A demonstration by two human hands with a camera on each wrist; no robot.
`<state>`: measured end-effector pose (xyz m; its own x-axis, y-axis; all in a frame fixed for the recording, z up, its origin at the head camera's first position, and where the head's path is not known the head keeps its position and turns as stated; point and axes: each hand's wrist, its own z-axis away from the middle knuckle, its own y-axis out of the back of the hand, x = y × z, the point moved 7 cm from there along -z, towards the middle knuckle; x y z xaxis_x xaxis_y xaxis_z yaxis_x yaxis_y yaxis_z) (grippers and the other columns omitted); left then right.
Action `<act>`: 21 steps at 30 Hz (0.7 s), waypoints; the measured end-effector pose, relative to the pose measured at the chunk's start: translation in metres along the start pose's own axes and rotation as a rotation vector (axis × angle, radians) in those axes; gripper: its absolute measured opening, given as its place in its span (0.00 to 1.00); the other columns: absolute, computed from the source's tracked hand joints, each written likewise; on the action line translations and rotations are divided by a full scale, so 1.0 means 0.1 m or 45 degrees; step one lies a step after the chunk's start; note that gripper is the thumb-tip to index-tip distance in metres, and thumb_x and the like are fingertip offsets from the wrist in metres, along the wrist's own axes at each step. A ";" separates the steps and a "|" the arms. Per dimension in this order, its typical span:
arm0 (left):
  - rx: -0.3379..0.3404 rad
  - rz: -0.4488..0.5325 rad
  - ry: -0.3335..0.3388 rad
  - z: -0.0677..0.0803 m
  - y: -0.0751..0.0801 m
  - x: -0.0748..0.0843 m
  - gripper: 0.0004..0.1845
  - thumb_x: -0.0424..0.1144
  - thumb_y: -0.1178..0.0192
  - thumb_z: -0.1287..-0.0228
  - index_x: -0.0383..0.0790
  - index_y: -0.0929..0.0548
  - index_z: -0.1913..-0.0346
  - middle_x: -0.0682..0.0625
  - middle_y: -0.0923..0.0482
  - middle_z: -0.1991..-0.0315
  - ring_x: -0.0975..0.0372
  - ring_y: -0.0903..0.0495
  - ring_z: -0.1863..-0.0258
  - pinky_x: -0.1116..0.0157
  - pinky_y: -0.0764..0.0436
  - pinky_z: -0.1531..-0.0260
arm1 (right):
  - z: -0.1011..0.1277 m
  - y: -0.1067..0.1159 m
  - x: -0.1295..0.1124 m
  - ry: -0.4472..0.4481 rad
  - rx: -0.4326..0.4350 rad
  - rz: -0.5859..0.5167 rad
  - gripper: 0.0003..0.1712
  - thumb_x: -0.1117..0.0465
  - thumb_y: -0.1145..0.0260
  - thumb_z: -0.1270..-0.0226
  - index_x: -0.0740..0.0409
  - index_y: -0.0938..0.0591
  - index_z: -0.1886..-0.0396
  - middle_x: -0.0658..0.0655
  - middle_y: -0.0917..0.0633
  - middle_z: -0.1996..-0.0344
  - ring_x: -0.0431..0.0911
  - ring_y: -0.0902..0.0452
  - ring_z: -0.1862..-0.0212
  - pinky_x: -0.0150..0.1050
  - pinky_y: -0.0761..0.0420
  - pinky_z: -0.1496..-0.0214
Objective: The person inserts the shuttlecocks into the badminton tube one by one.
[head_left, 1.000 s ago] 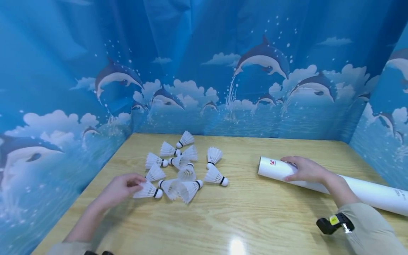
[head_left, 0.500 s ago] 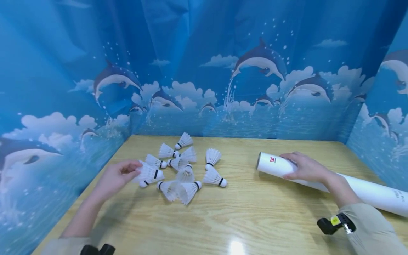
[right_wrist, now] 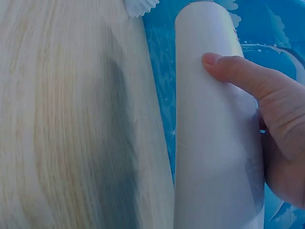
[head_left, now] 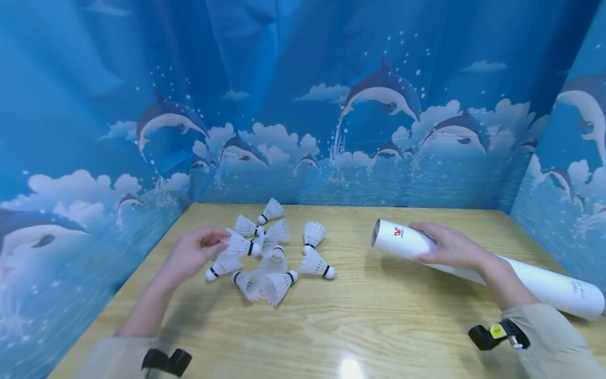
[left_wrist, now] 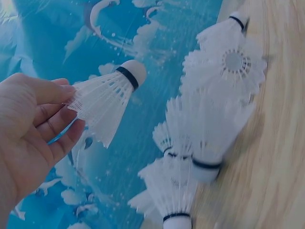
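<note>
My left hand pinches a white shuttlecock by the edge of its skirt, cork end pointing away from the fingers. In the left wrist view it hangs clear of the others. Several more shuttlecocks with black bands lie loosely grouped on the wooden table just beyond and right of that hand. My right hand grips a long white shuttlecock tube near its open end, thumb on one side. That open end is tilted up off the table and faces left; the fingers on the far side are hidden.
The wooden table runs up to a blue dolphin-print curtain at the back and both sides. Two shuttlecocks lie slightly apart, right of the group. A black wrist camera sits on the right sleeve.
My left hand has lifted a shuttlecock from the near left of the group and carried it up and rightward. My right hand has raised the tube's open end and shifted it slightly left.
</note>
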<state>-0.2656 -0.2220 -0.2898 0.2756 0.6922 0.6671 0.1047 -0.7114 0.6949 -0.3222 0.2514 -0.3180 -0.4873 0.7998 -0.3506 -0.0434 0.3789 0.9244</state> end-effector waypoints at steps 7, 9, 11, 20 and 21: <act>0.077 0.041 -0.001 -0.09 -0.10 0.17 0.12 0.37 0.41 0.37 0.38 0.20 0.52 0.45 0.18 0.60 0.54 0.22 0.58 0.58 0.21 0.61 | -0.05 0.07 -0.19 0.035 0.051 -0.030 0.48 0.41 0.28 0.52 0.61 0.33 0.36 0.63 0.24 0.47 0.57 0.27 0.50 0.56 0.26 0.55; 0.093 0.077 -0.004 -0.12 -0.14 0.21 0.12 0.36 0.40 0.37 0.37 0.20 0.52 0.45 0.18 0.60 0.54 0.21 0.58 0.58 0.21 0.61 | -0.06 0.08 -0.24 0.058 0.069 -0.022 0.48 0.40 0.28 0.52 0.60 0.33 0.36 0.63 0.24 0.47 0.57 0.27 0.50 0.56 0.26 0.54; 0.100 0.109 -0.008 -0.16 -0.19 0.26 0.12 0.35 0.40 0.38 0.37 0.19 0.52 0.45 0.18 0.60 0.54 0.21 0.58 0.59 0.21 0.61 | -0.07 0.08 -0.27 0.090 0.088 -0.003 0.48 0.41 0.28 0.52 0.59 0.33 0.36 0.63 0.23 0.48 0.57 0.26 0.50 0.56 0.26 0.55; 0.075 0.244 -0.098 -0.28 -0.45 0.55 0.10 0.30 0.39 0.40 0.37 0.18 0.55 0.46 0.18 0.62 0.56 0.20 0.60 0.61 0.20 0.61 | -0.06 0.02 -0.37 0.226 0.150 0.067 0.44 0.49 0.26 0.52 0.55 0.33 0.35 0.64 0.26 0.44 0.59 0.29 0.48 0.59 0.26 0.54; 0.070 0.257 -0.109 -0.30 -0.48 0.59 0.10 0.30 0.39 0.40 0.37 0.18 0.55 0.46 0.18 0.62 0.57 0.20 0.61 0.61 0.20 0.61 | -0.06 0.02 -0.37 0.228 0.154 0.066 0.44 0.49 0.26 0.52 0.56 0.33 0.35 0.64 0.27 0.43 0.60 0.29 0.47 0.59 0.26 0.54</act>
<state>-0.2825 -0.1431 -0.2759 0.3764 0.5239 0.7641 0.0907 -0.8417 0.5323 -0.3097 0.2197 -0.3026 -0.6339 0.7281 -0.2608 0.0856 0.4013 0.9120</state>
